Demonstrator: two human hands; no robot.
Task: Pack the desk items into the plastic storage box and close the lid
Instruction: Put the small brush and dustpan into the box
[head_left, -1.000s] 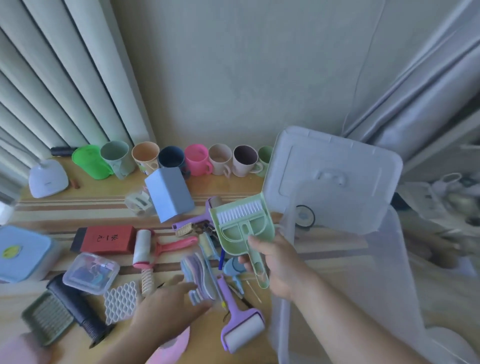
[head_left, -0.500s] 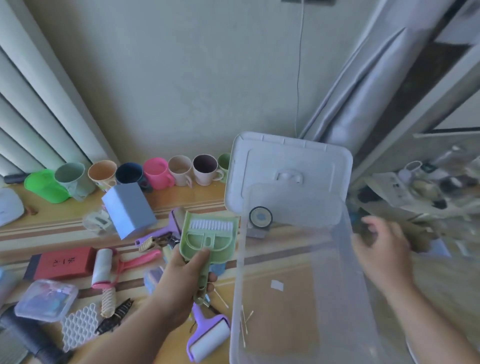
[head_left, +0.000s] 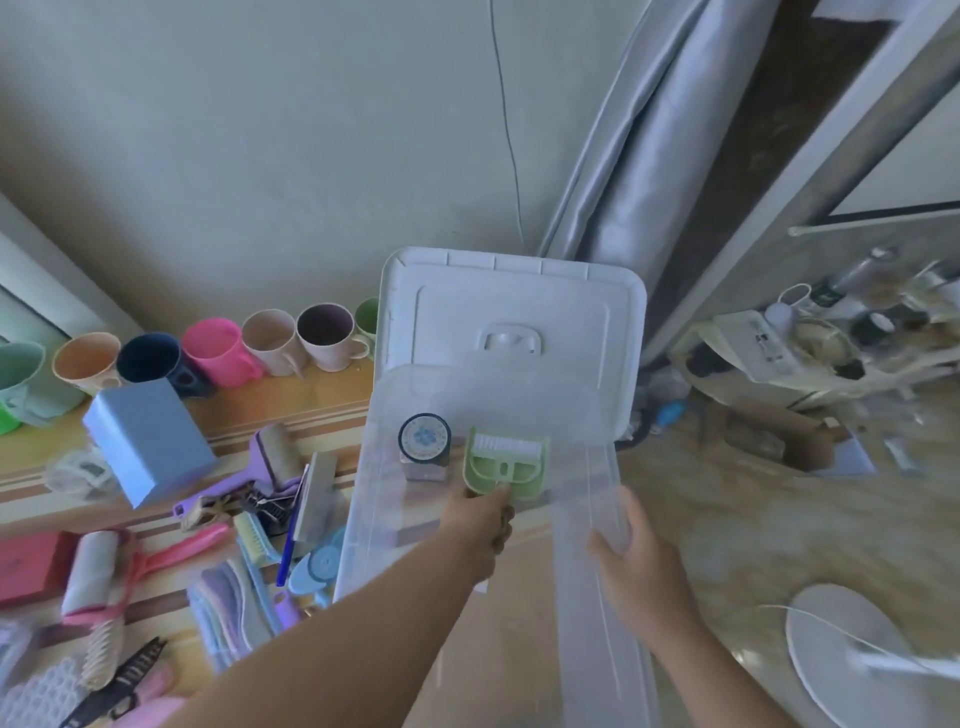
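Observation:
A clear plastic storage box (head_left: 597, 499) stands open on the desk's right end, its white lid (head_left: 511, 306) propped upright behind it. My left hand (head_left: 480, 525) reaches inside the box, shut on the handle of a green mini dustpan with a white brush (head_left: 506, 460), held low near the box's far end. My right hand (head_left: 631, 558) grips the box's right rim. Left of the box lie desk items: a blue box (head_left: 148, 441), a purple lint roller (head_left: 260, 462), a pink lint roller (head_left: 104, 571), a blue pen (head_left: 290, 540).
A row of coloured mugs (head_left: 218, 351) lines the wall at the back. A round dark-rimmed item (head_left: 425, 436) shows through the box's far left corner. To the right, past the desk edge, are the floor, a white round base (head_left: 857, 649) and a grey curtain (head_left: 639, 171).
My left hand has carried the green dustpan rightward from over the desk into the box. My right hand has come back to grasp the box's right rim.

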